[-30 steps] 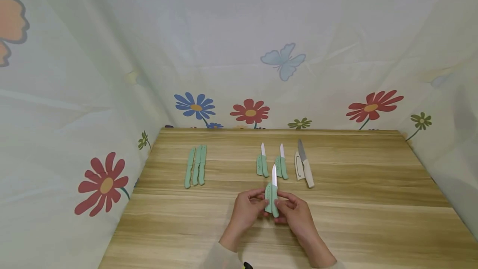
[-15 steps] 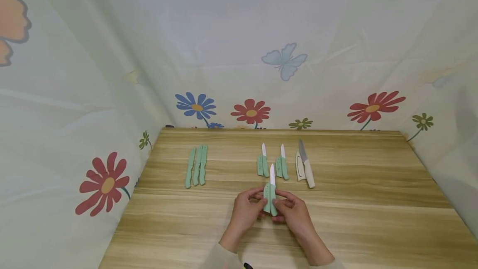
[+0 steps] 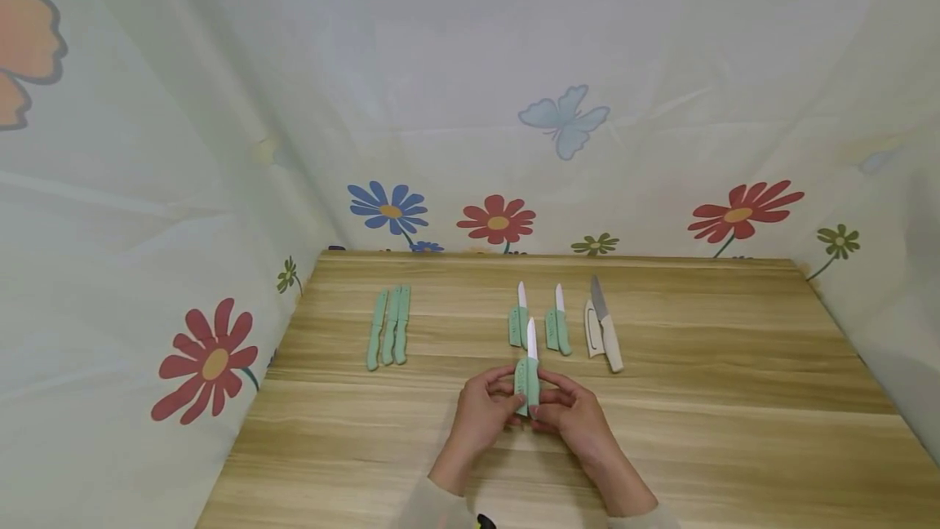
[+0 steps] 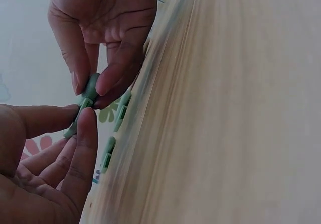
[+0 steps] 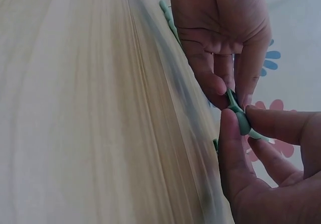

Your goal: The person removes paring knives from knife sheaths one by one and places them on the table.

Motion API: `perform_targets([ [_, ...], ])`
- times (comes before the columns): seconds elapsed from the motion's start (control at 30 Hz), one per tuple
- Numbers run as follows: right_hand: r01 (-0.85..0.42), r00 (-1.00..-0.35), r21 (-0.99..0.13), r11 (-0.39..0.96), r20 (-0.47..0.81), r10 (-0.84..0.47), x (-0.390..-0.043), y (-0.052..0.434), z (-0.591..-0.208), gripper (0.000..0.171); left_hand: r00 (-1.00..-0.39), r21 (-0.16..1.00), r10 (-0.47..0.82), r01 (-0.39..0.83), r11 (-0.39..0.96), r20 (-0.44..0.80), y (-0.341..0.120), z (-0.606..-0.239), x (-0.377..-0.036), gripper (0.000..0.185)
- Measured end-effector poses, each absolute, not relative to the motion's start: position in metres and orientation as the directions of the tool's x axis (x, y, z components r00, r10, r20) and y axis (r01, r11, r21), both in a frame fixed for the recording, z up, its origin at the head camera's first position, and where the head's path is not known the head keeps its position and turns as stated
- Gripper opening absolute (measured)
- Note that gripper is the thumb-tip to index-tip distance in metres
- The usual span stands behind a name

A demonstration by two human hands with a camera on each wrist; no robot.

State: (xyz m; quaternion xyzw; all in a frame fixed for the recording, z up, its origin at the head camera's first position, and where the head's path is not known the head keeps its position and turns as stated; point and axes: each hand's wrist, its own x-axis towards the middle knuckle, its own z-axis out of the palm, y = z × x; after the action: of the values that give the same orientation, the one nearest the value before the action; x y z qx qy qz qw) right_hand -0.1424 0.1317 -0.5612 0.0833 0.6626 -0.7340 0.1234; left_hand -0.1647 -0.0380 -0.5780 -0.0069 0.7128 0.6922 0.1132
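Note:
In the head view my left hand (image 3: pixel 481 411) pinches a green knife sheath (image 3: pixel 521 382) between thumb and fingers. My right hand (image 3: pixel 578 416) grips the green handle of a paring knife (image 3: pixel 533 382) lying right alongside that sheath. Its pale blade is bare and points away from me. In the left wrist view the sheath (image 4: pixel 73 128) shows between my left fingertips, with the handle (image 4: pixel 91 87) in the right ones above. From the right wrist, the rounded end of the handle (image 5: pixel 244 123) is seen between thumb and forefinger.
Beyond my hands lie two green paring knives (image 3: pixel 522 317) (image 3: pixel 561 329), each beside its sheath. Right of them is a larger cream-handled knife (image 3: pixel 611 341) with a cream sheath (image 3: pixel 593 331). Three green sheathed knives (image 3: pixel 395 333) lie at the left on the wooden table (image 3: pixel 330 447).
The held knife and sheath have shifted a little left and away from me, and stand more upright in view. My right thumb now sits lower on the handle.

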Motion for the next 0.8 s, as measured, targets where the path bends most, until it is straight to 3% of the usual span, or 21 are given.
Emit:
perform_targets([
  [0.37,0.301,-0.95,-0.952,-0.055,-0.294,-0.102,-0.148,0.126,-0.562,0.064,-0.977,0.986,0.134,-0.163,0.041,-0.167,-0.045,-0.577,-0.168,0.051],
  [0.8,0.293,-0.948,-0.956,-0.001,-0.29,-0.133,-0.155,0.118,-0.563,0.065,-0.975,0.974,0.137,-0.15,0.17,-0.174,-0.056,-0.578,-0.175,0.052],
])
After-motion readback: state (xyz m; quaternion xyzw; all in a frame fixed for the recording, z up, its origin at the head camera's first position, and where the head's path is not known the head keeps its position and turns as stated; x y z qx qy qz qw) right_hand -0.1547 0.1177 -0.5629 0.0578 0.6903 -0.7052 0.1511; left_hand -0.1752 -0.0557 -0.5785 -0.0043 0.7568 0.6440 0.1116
